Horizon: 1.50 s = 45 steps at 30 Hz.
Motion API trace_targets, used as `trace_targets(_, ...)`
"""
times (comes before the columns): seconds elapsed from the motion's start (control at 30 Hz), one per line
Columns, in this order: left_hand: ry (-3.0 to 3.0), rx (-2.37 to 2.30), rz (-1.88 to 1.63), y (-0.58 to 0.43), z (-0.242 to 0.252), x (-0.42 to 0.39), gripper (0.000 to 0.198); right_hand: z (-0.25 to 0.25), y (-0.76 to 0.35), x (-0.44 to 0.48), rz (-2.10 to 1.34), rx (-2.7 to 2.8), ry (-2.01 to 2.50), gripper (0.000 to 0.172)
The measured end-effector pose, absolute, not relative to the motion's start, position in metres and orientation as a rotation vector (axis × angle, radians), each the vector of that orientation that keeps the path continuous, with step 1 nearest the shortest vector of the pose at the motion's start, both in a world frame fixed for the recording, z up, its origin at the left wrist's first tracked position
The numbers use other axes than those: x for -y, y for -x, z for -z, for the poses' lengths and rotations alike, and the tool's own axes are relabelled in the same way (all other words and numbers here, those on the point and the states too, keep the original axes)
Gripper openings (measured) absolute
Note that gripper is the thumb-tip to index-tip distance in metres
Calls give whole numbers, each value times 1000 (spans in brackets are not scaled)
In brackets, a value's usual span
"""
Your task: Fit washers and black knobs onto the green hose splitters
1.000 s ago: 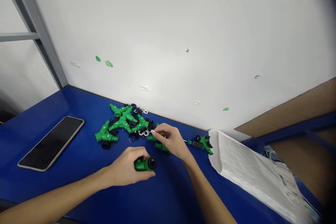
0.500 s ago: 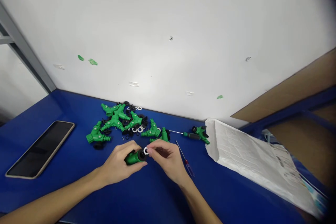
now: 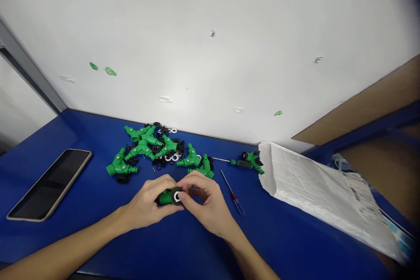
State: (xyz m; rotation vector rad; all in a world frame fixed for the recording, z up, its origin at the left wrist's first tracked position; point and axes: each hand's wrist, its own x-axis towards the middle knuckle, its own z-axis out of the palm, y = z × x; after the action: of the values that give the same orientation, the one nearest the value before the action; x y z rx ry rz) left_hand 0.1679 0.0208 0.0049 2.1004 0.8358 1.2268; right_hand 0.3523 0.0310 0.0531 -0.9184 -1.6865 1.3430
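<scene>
My left hand [image 3: 152, 201] is wrapped round a green hose connector [image 3: 165, 197], whose round open end faces right. At that end sits a white ring washer [image 3: 177, 196], in the mouth of the black collar. My right hand [image 3: 201, 201] is closed, with thumb and fingertips on the washer and the collar's rim; the index fingertip is partly hidden. Beyond my hands lies a pile of green Y-shaped hose connectors [image 3: 143, 148], mixed with black caps and white washers [image 3: 174, 131].
A phone [image 3: 49, 183] lies on the blue table [image 3: 157, 249] at left. To the right are a red-handled screwdriver [image 3: 236, 203], a green-and-black screwdriver [image 3: 241, 164], another green connector [image 3: 254, 162] and a white padded envelope [image 3: 315, 192]. A white wall [image 3: 197, 65] borders the back.
My right hand has brought the white washer left, from just outside the connector's mouth into its end. The camera view has shifted slightly.
</scene>
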Motion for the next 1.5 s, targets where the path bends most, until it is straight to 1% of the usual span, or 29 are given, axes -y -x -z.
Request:
trace_targets(0.17, -2134, -811, -1210, -168, -3, -21, 34, -57, -355, -33, -1485, 1700, 981, 10)
trace_targets(0.43, -2153, -817, -1225, -168, -3, -21, 33, -60, -355, -36, -1588, 1694, 1033, 10)
trace_targets(0.73, -2136, -823, -1206, -168, -1, -17, 31, -53, -351, -34, -1576, 1713, 1039, 11)
trace_targets(0.93, -2148, -793, -1175, -168, -3, -18, 30, -43, -347, -34, -1618, 1629, 987, 13)
trace_targets(1.03, -2112, -827, -1167, -170, -4, -19, 29, -42, -350, -36, -1661, 1569, 986, 16)
trace_targets(1.27, -2054, -776, -1052, -169, -8, -18, 25, -47, -360, -45, -1924, 1562, 998, 35)
trace_targets(1.4, -2007, -723, -980, -168, -13, -18, 19, -50, -358, -49, -2010, 1560, 975, 38)
trace_targets(1.5, -2020, -725, -988, -167, -13, -19, 19, -51, -355, -50, -1999, 1569, 987, 35)
